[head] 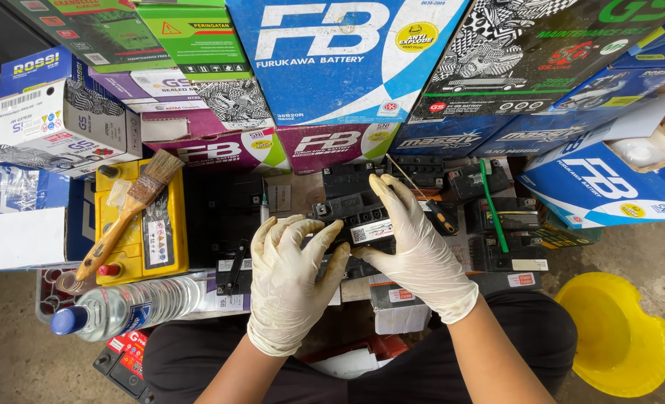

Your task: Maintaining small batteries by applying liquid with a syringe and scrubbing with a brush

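Left hand: I am seeing my left hand (291,280), in a pale glove, pressing on the near left side of a small black battery (362,224), its fingers curling over the top edge and gripping it.
Right hand: my right hand (414,251), gloved the same way, is holding the battery's right side, thumb underneath toward the left hand, index finger stretching up past the far edge.
Battery: it is sitting between both hands, in front of my knees, among other black batteries, with a white label showing on its top face.
Left of the hands: a yellow battery (142,224) is lying flat, and a wooden-handled paintbrush (127,217) is resting across it at a slant, bristles pointing away from me.
Near left: a clear plastic bottle with a blue cap (123,308) is lying on its side just below the yellow battery.
Right of the hands: I am looking at more black batteries (508,217) in a cluster, with a green stick (493,206) lying over them.
Far side: stacked cardboard boxes (340,60) in blue, purple, green and white are filling the top of the view.
Near right: a yellow funnel (616,340) is lying on the concrete floor (639,247), well apart from the hands.
Below: my dark trousers (527,329) are showing at the bottom edge.
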